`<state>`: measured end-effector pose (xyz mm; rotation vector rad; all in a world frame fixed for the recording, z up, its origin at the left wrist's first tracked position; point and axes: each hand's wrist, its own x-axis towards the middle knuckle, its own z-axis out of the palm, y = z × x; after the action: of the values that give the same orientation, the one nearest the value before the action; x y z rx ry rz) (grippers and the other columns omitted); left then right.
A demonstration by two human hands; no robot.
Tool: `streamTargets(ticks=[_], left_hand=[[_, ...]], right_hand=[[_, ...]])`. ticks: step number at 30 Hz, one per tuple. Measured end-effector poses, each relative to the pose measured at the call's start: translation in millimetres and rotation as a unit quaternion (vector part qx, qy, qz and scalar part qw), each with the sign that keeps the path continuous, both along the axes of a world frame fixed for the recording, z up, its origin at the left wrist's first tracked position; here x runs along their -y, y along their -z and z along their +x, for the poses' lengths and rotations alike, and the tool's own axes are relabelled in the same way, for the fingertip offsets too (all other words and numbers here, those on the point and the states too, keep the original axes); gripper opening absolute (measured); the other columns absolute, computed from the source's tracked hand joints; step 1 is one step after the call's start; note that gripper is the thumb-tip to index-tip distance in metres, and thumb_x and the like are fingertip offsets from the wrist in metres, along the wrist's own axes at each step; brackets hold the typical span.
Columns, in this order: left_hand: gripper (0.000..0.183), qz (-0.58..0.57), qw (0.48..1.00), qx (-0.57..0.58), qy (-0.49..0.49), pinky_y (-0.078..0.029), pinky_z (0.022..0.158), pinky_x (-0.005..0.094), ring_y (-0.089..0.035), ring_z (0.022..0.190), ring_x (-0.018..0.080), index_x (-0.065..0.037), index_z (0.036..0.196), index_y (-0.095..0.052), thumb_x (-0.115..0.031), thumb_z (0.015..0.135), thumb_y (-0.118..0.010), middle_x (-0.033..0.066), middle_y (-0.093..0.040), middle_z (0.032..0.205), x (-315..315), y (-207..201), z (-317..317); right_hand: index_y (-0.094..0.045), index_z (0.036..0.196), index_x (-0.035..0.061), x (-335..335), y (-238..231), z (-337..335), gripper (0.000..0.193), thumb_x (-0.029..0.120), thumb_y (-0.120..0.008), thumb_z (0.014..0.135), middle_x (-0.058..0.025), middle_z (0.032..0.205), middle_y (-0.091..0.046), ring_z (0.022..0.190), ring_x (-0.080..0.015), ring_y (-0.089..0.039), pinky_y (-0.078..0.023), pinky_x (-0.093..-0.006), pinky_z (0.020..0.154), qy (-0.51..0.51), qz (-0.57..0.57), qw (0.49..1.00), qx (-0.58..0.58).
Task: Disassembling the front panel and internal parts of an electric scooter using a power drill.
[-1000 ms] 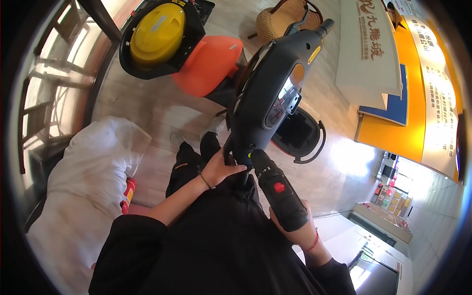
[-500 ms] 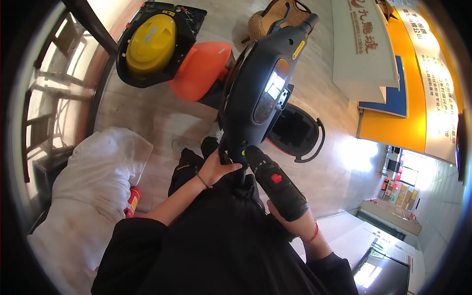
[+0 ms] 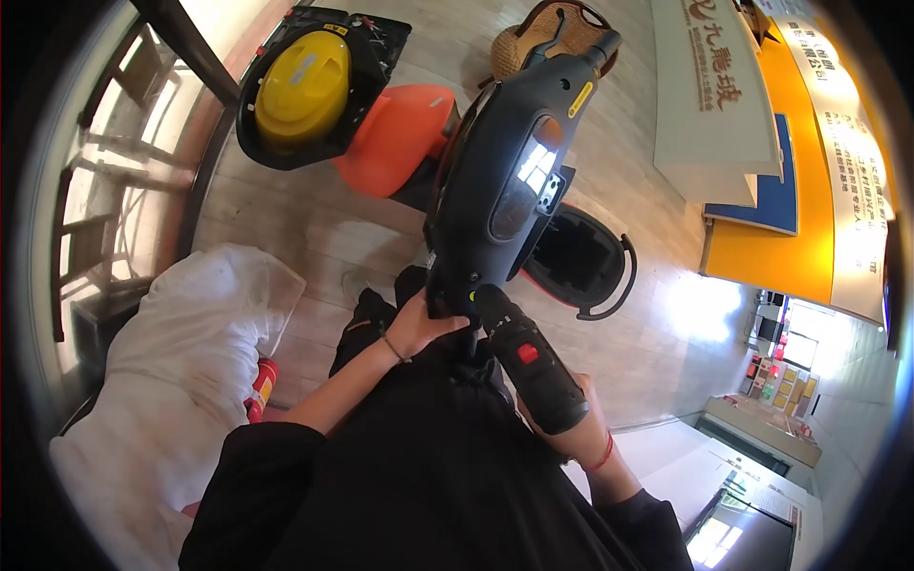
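Observation:
A long dark grey curved housing (image 3: 466, 214) with a glossy oval window (image 3: 522, 181) stands in front of me, slightly tilted. My left hand (image 3: 419, 324) grips its lower end, thumb across the near face and fingers partly hidden behind the edge. In my right hand (image 3: 579, 433) is a black cordless drill (image 3: 533, 366) with a red switch on top. The drill's front end points at the lower part of the housing, close to a small yellow-green spot; whether they touch, I cannot tell. Most of my right fingers are hidden under the drill.
A yellow hard hat (image 3: 303, 86) rests in a black tray at the far left, beside an orange shell-like seat (image 3: 398, 138). Right of the housing sits a black bin with a handle (image 3: 571, 252). A white cloth-covered heap (image 3: 181, 352) and a fire extinguisher (image 3: 262, 388) stand left.
The drill's rear end has shifted slightly left and downward, its front staying by the housing. My left hand keeps its grip. The surroundings have shifted slightly to the right in view.

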<state>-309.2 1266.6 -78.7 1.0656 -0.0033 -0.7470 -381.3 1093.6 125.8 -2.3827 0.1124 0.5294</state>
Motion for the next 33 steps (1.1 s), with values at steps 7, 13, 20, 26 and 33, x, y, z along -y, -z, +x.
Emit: streamTargets(ticks=[7, 13, 20, 26, 33], left_hand=[[0.043, 0.041, 0.999, 0.001, 0.024, -0.037, 0.050, 0.0220, -0.045, 0.056, 0.0054, -0.003, 0.107, -0.057, -0.025, 0.076, -0.078, -0.0022, -0.056, 0.074, 1, 2, 1], [0.043, 0.038, 0.999, 0.009, 0.002, -0.037, 0.050, 0.0225, -0.046, 0.055, 0.0061, -0.002, 0.105, -0.058, -0.027, 0.076, -0.078, -0.0020, -0.056, 0.072, -1, 1, 0], [0.052, 0.057, 0.997, -0.021, 0.053, -0.041, 0.072, 0.0272, -0.051, 0.081, 0.0111, 0.000, 0.115, -0.052, -0.022, 0.077, -0.078, 0.0033, -0.057, 0.093, -5, -5, 7], [0.061, 0.068, 0.991, -0.064, 0.099, -0.045, 0.092, 0.0308, -0.056, 0.103, 0.0155, 0.002, 0.127, -0.047, -0.019, 0.078, -0.078, 0.0079, -0.060, 0.113, -5, -5, 8], [0.059, 0.064, 0.992, -0.054, 0.096, -0.046, 0.090, 0.0303, -0.057, 0.102, 0.0154, 0.002, 0.125, -0.048, -0.020, 0.079, -0.077, 0.0079, -0.062, 0.111, -5, -4, 9]], right_hand=[[-0.063, 0.086, 0.0029, -1, -2, 3, 0.013, 0.003, -0.069, 0.074, -0.0107, 0.072, -0.062, 0.062, -0.0278, -0.062, -0.049, -0.0339, 0.060, 0.009, -0.007, 1.000, 0.014], [-0.063, 0.089, 0.0031, 5, -1, 4, 0.018, 0.002, -0.069, 0.072, -0.0115, 0.076, -0.062, 0.066, -0.0292, -0.063, -0.050, -0.0342, 0.061, -0.033, 0.001, 0.999, 0.002], [-0.059, 0.095, 0.0001, 11, 7, -3, 0.026, 0.012, -0.068, 0.074, -0.0164, 0.078, -0.061, 0.070, -0.0381, -0.062, -0.048, -0.0395, 0.061, 0.014, 0.030, 0.999, -0.012], [-0.058, 0.096, 0.0001, 12, 4, 3, 0.028, 0.012, -0.069, 0.073, -0.0164, 0.077, -0.061, 0.069, -0.0381, -0.062, -0.049, -0.0388, 0.061, -0.026, 0.036, 0.999, 0.008], [-0.060, 0.094, 0.0015, 15, 3, 2, 0.024, 0.008, -0.070, 0.072, -0.0140, 0.078, -0.062, 0.067, -0.0336, -0.062, -0.050, -0.0363, 0.061, 0.007, 0.043, 0.999, -0.018]])
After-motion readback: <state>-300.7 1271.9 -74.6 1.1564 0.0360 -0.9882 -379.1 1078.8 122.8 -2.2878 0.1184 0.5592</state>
